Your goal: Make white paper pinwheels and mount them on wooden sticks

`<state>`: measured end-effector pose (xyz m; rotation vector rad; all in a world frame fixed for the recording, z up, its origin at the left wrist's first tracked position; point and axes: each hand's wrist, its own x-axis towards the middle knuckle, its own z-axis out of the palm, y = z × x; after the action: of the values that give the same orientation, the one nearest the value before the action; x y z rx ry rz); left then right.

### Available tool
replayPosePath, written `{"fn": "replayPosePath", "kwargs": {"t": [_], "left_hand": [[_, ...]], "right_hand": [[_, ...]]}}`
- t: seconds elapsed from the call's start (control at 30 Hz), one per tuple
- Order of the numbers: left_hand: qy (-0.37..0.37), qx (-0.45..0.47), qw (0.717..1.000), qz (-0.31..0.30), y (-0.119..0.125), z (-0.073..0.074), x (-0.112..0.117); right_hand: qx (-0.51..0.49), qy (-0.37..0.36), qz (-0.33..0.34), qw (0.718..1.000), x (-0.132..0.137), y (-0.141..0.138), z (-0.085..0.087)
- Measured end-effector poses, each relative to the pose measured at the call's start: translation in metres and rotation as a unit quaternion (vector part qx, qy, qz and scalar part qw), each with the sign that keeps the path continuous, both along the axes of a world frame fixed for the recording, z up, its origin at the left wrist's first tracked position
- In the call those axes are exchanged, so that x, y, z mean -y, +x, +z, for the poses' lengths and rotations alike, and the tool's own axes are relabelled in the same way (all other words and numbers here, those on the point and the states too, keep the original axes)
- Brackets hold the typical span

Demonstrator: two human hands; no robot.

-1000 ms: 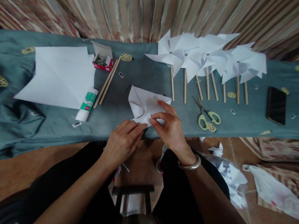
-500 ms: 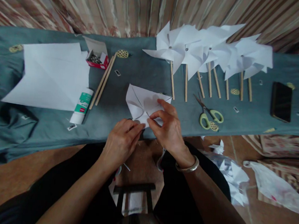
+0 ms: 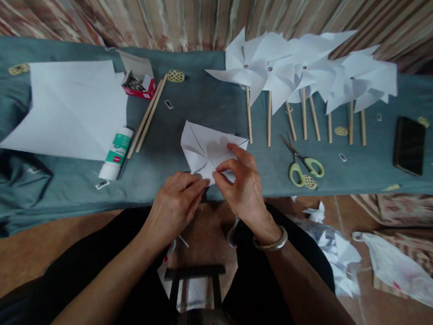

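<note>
A small sheet of white paper point(image 3: 199, 143) with dark straight lines and curled-up flaps lies at the table's front edge. My left hand point(image 3: 179, 194) holds its lower edge, fingers closed on it. From the right, my right hand point(image 3: 243, 182) pinches the paper near its middle with thumb and index finger, while another finger rests on its upper right part. My fingers hide the lower corner of the sheet, and whether anything small is in the pinch cannot be made out.
Paper pinwheels point(image 3: 273, 71) on sticks lie at the back right, behind green-handled scissors point(image 3: 296, 159) and a phone point(image 3: 409, 145). Leftward are two wooden sticks point(image 3: 147, 118), a red box of metal pieces point(image 3: 138, 87), a glue stick point(image 3: 116, 153) and larger white sheets point(image 3: 69, 109).
The view has shifted very slightly. Both hands keep their hold on the paper, with almost no movement.
</note>
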<state>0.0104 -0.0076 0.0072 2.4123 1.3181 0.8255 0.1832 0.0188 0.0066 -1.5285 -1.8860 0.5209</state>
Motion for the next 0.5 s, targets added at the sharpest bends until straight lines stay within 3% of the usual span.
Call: {"fn": "replayPosePath", "kwargs": {"t": [0.5], "left_hand": [[-0.001, -0.003, 1.000, -0.014, -0.0013, 0.0014, -0.0016]], "right_hand": [[0.072, 0.046, 0.069, 0.994, 0.0048, -0.0001, -0.0023]]}}
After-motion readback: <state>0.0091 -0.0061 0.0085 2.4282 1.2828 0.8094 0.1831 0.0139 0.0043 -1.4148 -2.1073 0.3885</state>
